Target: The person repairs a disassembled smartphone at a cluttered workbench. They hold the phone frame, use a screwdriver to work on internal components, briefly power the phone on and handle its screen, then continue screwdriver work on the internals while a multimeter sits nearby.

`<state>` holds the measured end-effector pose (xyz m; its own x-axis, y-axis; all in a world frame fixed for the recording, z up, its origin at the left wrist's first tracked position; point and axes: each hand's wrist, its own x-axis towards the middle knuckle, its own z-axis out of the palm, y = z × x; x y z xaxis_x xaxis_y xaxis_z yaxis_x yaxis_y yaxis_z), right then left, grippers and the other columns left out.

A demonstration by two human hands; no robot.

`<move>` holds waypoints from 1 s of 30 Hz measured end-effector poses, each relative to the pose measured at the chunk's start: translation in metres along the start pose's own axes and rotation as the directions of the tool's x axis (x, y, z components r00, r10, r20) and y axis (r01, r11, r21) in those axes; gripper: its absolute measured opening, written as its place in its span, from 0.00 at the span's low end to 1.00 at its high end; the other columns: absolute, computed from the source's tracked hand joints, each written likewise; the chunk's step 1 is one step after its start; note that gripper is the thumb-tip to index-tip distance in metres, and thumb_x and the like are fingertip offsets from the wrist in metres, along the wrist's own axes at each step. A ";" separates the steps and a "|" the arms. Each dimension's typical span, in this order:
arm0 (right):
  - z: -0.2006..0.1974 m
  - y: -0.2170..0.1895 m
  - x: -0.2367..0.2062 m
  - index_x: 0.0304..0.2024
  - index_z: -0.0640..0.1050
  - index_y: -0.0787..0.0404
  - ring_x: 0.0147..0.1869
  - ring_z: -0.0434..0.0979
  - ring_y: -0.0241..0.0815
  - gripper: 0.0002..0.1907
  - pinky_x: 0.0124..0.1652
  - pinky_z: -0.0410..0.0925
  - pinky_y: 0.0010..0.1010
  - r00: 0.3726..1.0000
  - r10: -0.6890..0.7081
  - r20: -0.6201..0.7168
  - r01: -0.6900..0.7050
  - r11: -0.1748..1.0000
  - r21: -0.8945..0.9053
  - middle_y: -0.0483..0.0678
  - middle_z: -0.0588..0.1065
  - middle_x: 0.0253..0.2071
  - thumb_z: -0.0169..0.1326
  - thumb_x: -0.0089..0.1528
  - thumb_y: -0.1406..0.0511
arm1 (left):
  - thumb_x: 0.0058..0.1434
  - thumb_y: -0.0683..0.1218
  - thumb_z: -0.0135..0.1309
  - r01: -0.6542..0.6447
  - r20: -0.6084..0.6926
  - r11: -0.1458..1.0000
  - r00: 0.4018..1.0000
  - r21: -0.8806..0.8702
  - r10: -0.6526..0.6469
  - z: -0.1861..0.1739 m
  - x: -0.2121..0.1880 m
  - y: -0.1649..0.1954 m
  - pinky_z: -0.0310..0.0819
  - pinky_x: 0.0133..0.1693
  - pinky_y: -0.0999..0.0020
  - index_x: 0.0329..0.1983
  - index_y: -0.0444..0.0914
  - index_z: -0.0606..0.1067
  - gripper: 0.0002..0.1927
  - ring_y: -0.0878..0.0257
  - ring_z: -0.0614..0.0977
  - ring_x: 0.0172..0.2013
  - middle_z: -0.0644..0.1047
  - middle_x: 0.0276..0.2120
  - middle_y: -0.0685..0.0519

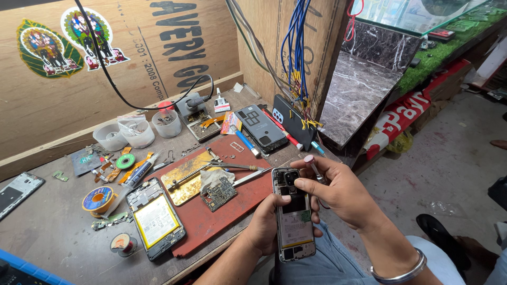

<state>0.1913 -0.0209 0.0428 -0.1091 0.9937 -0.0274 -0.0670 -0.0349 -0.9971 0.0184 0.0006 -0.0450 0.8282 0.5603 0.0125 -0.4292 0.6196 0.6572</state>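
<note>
1. Hands are seen at lower centre of the frame; the left hand (264, 224) is closed around an opened phone (293, 214), held upright from below.
2. The right hand (338, 192) is curled around a thin screwdriver (312, 166), forefinger resting on the phone's top.
3. A circuit board (218, 193) lies on the red mat (211, 221), left of the phone.

On the tabletop (47, 232): a red mat (214, 221) at six o'clock, solder spool (98, 200) at nine, plastic cups (138, 132) at eleven.
</note>
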 end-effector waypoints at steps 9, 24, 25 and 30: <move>-0.008 0.012 0.002 0.47 0.76 0.69 0.22 0.72 0.31 0.12 0.19 0.68 0.25 1.000 -0.018 -0.002 0.018 0.998 0.061 0.46 0.75 0.29 0.57 0.62 0.69 | 0.63 0.56 0.41 -0.042 -0.013 0.998 0.999 -0.039 0.041 0.004 -0.002 0.001 0.79 0.52 0.49 0.56 0.32 0.71 0.27 0.56 0.81 0.47 0.76 0.46 0.48; -0.015 0.013 0.002 0.44 0.76 0.63 0.16 0.72 0.33 0.09 0.16 0.63 0.22 1.000 -0.002 0.017 -0.003 0.969 0.248 0.49 0.76 0.25 0.54 0.61 0.69 | 0.65 0.55 0.39 -0.058 0.002 0.996 0.998 -0.073 0.058 0.000 0.000 -0.003 0.79 0.53 0.46 0.61 0.36 0.66 0.26 0.56 0.81 0.49 0.75 0.48 0.47; -0.014 0.012 0.002 0.42 0.74 0.62 0.17 0.73 0.34 0.07 0.16 0.63 0.21 1.000 -0.005 0.014 0.001 0.968 0.252 0.50 0.77 0.25 0.55 0.61 0.68 | 0.64 0.55 0.40 -0.051 -0.018 0.996 0.999 -0.071 0.050 0.000 0.000 -0.003 0.79 0.52 0.46 0.60 0.36 0.67 0.26 0.56 0.81 0.48 0.75 0.47 0.47; -0.013 0.011 0.003 0.36 0.72 0.61 0.17 0.74 0.35 0.06 0.15 0.60 0.19 0.999 -0.048 -0.012 0.050 0.968 0.246 0.49 0.77 0.28 0.58 0.61 0.68 | 0.62 0.58 0.40 -0.016 -0.006 1.000 1.000 0.025 0.016 0.000 0.000 -0.001 0.79 0.50 0.49 0.54 0.32 0.71 0.29 0.53 0.82 0.44 0.77 0.43 0.46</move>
<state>0.2035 -0.0172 0.0305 -0.0940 0.9954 0.0198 -0.3146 -0.0108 -0.9492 0.0192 0.0002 -0.0452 0.8192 0.5732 0.0186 -0.4328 0.5966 0.6758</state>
